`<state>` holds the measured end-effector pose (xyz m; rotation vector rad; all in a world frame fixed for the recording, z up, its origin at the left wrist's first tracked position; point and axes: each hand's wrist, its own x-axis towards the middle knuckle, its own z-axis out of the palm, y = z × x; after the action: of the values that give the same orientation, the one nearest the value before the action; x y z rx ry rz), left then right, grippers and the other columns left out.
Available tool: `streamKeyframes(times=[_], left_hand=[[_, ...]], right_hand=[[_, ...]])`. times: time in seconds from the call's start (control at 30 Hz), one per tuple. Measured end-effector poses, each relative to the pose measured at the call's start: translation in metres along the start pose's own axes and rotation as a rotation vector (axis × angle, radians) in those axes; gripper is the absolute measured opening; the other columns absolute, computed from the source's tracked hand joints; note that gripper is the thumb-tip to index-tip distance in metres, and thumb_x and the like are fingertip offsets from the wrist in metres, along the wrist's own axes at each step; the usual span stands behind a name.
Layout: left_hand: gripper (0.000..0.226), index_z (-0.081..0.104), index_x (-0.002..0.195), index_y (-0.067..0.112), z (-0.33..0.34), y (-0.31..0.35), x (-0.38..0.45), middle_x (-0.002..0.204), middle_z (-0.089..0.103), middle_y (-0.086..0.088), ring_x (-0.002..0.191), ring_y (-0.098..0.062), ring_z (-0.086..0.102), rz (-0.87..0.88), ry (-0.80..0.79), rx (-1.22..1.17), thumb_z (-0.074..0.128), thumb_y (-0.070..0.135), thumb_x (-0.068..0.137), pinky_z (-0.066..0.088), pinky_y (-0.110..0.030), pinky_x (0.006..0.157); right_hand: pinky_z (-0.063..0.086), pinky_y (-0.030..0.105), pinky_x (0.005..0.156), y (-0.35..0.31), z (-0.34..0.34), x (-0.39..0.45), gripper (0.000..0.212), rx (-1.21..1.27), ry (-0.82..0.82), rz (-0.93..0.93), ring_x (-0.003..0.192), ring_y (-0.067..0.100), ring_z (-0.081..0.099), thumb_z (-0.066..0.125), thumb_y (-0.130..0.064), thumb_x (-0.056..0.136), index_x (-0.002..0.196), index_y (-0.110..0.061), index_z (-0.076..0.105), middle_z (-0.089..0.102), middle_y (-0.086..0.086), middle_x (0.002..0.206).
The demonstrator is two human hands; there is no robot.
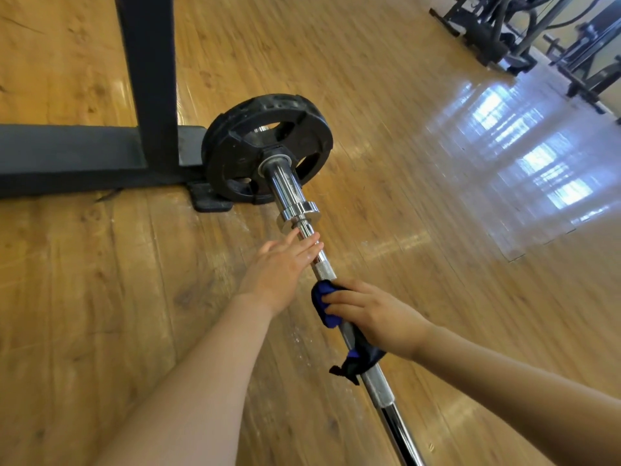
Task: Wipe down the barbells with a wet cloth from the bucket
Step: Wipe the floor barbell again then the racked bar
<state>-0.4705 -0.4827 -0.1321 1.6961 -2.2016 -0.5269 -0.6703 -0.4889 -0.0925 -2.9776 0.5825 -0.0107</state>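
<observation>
A chrome barbell (291, 193) runs from the bottom middle of the head view up to a black weight plate (235, 129) standing on the wooden floor. My right hand (376, 314) grips a blue cloth (322, 299) wrapped round the bar's shaft; a dark tail of the cloth hangs below the hand. My left hand (285, 264) reaches to the bar just below the collar, its fingers straight and touching the shaft. No bucket is in view.
A black steel rack post and base beam (148, 95) stand right beside the plate at left. Dark gym machines (524, 31) fill the far right corner. Glossy wooden floor (437, 230) spreads to the right of the bar.
</observation>
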Motion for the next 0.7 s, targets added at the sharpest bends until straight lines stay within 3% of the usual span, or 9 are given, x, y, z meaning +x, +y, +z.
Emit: streamKeyframes(times=[0.1, 0.17, 0.27, 0.33, 0.43, 0.53, 0.6, 0.7], left_hand=[[0.079, 0.011, 0.151, 0.032, 0.002, 0.0, -0.001, 0.157, -0.002, 0.019, 0.145, -0.008, -0.006, -0.013, 0.021, -0.047, 0.041, -0.008, 0.089, 0.005, -0.032, 0.116], [0.077, 0.014, 0.15, 0.032, 0.003, 0.0, -0.001, 0.157, 0.0, 0.019, 0.145, -0.008, -0.004, -0.015, 0.019, -0.06, 0.043, -0.007, 0.089, 0.004, -0.032, 0.116], [0.081, 0.01, 0.15, 0.033, 0.004, -0.001, 0.001, 0.157, -0.002, 0.02, 0.145, -0.007, -0.008, -0.022, 0.005, -0.058, 0.041, -0.008, 0.088, 0.003, -0.032, 0.116], [0.083, 0.007, 0.15, 0.034, 0.005, -0.001, 0.001, 0.157, -0.004, 0.02, 0.144, -0.007, -0.01, -0.032, -0.005, -0.067, 0.04, -0.009, 0.086, 0.002, -0.032, 0.116], [0.083, 0.007, 0.151, 0.033, 0.005, -0.001, 0.001, 0.157, -0.004, 0.019, 0.145, -0.008, -0.01, -0.024, -0.009, -0.059, 0.04, -0.008, 0.086, 0.003, -0.033, 0.116], [0.081, 0.01, 0.15, 0.032, 0.005, -0.001, 0.0, 0.157, -0.001, 0.019, 0.145, -0.008, -0.006, -0.012, 0.01, -0.044, 0.042, -0.007, 0.087, 0.004, -0.032, 0.117], [0.077, 0.016, 0.15, 0.032, 0.005, -0.002, 0.0, 0.157, 0.004, 0.019, 0.145, -0.008, -0.003, -0.008, 0.031, -0.052, 0.044, -0.004, 0.088, 0.004, -0.031, 0.116], [0.071, 0.02, 0.149, 0.034, 0.0, -0.006, 0.003, 0.156, 0.008, 0.021, 0.145, -0.006, -0.003, 0.002, 0.018, -0.066, 0.041, -0.003, 0.091, 0.002, -0.028, 0.114]], right_hand=[[0.042, 0.036, 0.094, 0.014, -0.005, 0.021, 0.035, 0.021, 0.091, 0.142, 0.113, 0.028, 0.049, 0.041, -0.023, 0.096, 0.106, -0.001, 0.067, 0.065, 0.014, 0.113], [0.038, 0.034, 0.099, 0.012, -0.006, 0.027, 0.051, 0.091, 0.099, 0.264, 0.117, 0.028, 0.048, 0.038, -0.042, 0.098, 0.117, -0.002, 0.063, 0.059, 0.014, 0.124], [0.019, 0.027, 0.111, -0.013, 0.002, -0.001, 0.095, 0.274, -0.173, 0.431, 0.135, 0.018, 0.021, 0.047, -0.072, 0.075, 0.148, -0.014, 0.026, 0.02, 0.004, 0.153], [0.023, 0.027, 0.112, -0.025, 0.009, -0.022, 0.097, 0.317, -0.21, 0.51, 0.132, 0.013, 0.02, 0.058, -0.065, 0.074, 0.149, -0.024, 0.012, 0.013, -0.002, 0.153], [0.046, 0.031, 0.091, -0.026, 0.011, -0.025, 0.047, 0.187, 0.128, 0.409, 0.107, 0.016, 0.048, 0.043, -0.05, 0.094, 0.13, -0.021, 0.048, 0.049, 0.004, 0.128], [0.047, 0.027, 0.081, -0.011, 0.004, 0.003, 0.034, 0.061, 0.363, 0.406, 0.092, 0.021, 0.056, 0.044, -0.03, 0.094, 0.109, -0.01, 0.067, 0.063, 0.006, 0.11], [0.048, 0.031, 0.08, -0.007, 0.005, 0.025, 0.03, -0.002, 0.389, 0.412, 0.091, 0.027, 0.059, 0.05, -0.021, 0.088, 0.104, -0.006, 0.069, 0.065, 0.009, 0.109], [0.05, 0.036, 0.074, -0.015, 0.027, 0.033, 0.024, -0.086, 0.289, 0.291, 0.097, 0.028, 0.054, 0.066, -0.004, 0.074, 0.097, -0.006, 0.071, 0.066, 0.007, 0.104]])
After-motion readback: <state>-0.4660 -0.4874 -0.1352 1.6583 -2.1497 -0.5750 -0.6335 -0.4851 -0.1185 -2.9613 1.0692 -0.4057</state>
